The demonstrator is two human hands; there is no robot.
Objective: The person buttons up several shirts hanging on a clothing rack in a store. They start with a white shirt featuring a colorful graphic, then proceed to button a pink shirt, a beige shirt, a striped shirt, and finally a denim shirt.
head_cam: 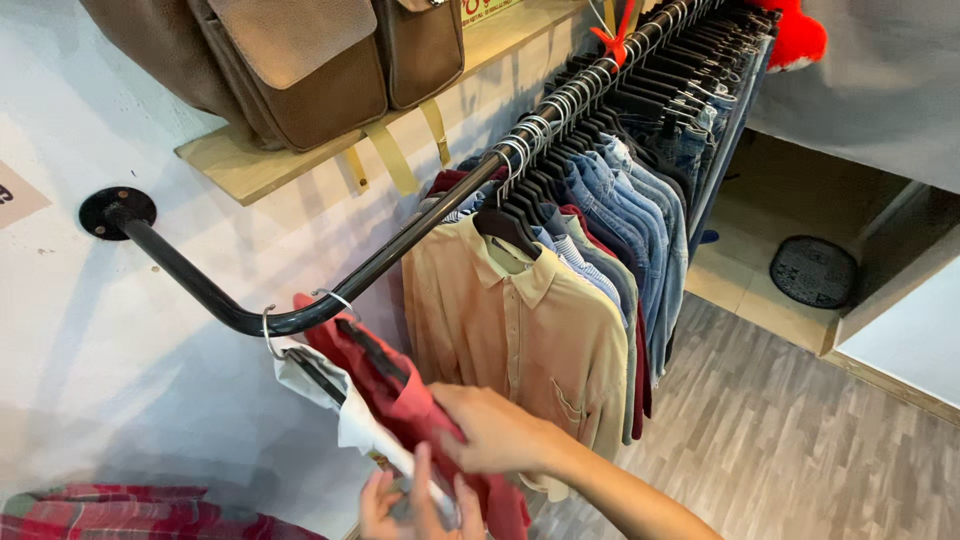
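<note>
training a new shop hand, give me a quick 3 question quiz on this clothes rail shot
1. True or false: the right hand rests on a red garment.
2. Which shirt hangs first in the packed row? A) tan shirt B) green C) black
3. What sits on the wooden shelf above the black rail?

Key: 1 true; 2 A; 3 brown bags.

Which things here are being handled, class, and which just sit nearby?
Handled: red garment under the right hand; white garment by the left hand; their hangers on the rail.
Nearby: tan shirt, denim jackets, brown bags, mat.
</note>
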